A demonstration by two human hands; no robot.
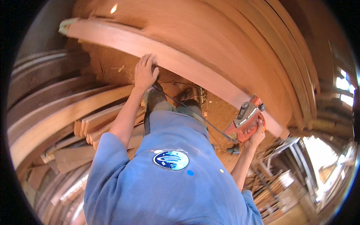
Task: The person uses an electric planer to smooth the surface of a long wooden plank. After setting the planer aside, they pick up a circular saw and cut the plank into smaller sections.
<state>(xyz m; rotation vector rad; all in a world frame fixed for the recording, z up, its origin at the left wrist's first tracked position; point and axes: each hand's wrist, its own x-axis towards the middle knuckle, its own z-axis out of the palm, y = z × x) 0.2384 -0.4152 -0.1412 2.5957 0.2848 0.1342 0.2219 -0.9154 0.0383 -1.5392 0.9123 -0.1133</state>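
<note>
In the head view, our right hand (256,133) is wrapped around the handle of an orange planer (243,117), which sits on the right part of a long board (193,72) that slants across in front of us from upper left to lower right. Our left hand (144,75) touches the board's near edge left of the middle, fingers extended and thumb apart from them. A dark cord (212,125) runs from near the planer past our 2 legs (155,98), with stacked planks (101,122) at our left.
</note>
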